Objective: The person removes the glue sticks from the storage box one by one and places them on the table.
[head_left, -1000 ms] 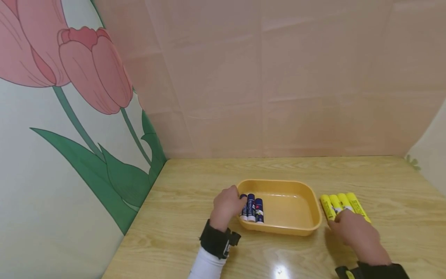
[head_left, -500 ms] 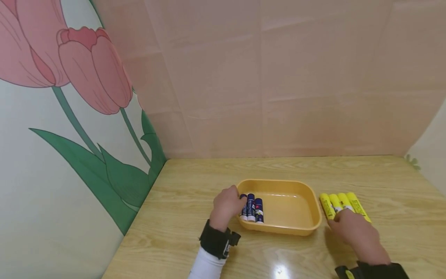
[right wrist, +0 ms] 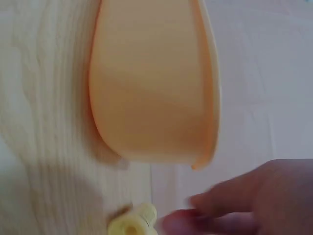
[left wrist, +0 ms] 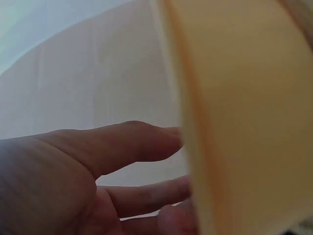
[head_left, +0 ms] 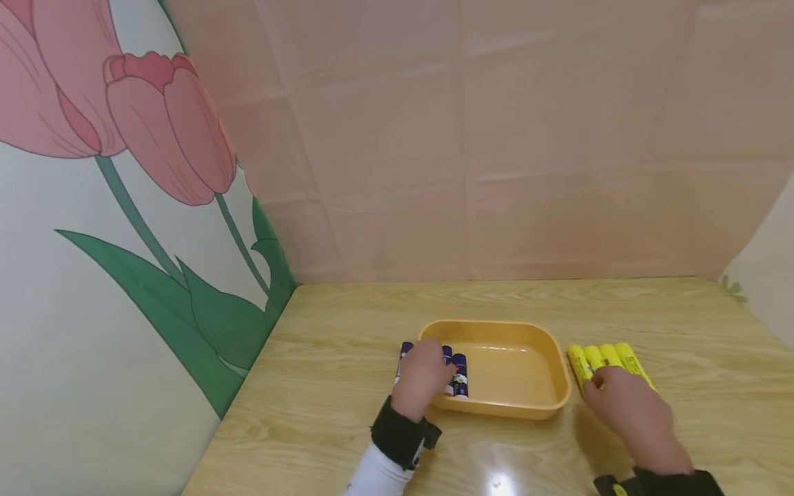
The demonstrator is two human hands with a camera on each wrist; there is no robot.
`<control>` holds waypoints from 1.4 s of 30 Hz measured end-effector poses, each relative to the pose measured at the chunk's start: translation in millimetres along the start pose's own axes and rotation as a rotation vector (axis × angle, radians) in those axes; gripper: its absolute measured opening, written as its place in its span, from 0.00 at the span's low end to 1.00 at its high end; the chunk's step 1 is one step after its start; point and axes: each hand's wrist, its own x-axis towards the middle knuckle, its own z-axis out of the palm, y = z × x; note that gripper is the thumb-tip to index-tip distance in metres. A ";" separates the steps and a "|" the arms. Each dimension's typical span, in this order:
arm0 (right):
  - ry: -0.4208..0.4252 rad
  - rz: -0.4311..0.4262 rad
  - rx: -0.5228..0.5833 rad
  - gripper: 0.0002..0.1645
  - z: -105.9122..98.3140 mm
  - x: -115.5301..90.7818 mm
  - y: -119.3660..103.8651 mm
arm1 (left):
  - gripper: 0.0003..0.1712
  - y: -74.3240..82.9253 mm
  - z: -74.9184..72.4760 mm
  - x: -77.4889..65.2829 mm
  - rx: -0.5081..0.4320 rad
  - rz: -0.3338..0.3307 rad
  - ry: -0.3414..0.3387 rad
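Yellow cylinders (head_left: 611, 355) beside glossy, rounded tray (head_left: 515, 372)

Navy sticks (head_left: 460, 375) partly hidden (behind left hand (head_left: 424, 379)), right fingertips (right wrist: 181, 221) blurred.

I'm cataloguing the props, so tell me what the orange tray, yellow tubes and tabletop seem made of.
Orange tray: probably moulded plastic, smooth and slightly glossy, with soft highlights and a rounded rim.
Yellow tubes: likely plastic, smooth, with dark print.
Tabletop: wood or wood-look laminate, glossy; grain shows beside a bright reflection.
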 end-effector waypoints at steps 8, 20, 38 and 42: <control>0.184 -0.112 0.062 0.41 21.3 -8.9 -29.3 | 0.10 11.8 33.2 5.4 0.234 0.002 0.080; 0.219 -0.102 0.037 0.31 23.5 -8.4 -28.1 | 0.09 16.4 43.9 13.1 0.297 -0.019 0.134; 0.180 -0.072 0.047 0.33 20.8 -7.2 -29.5 | 0.12 45.1 73.7 18.0 0.472 0.071 0.156; 0.181 -0.072 0.047 0.33 21.1 -6.6 -29.0 | 0.12 47.0 75.6 22.5 0.496 0.047 0.107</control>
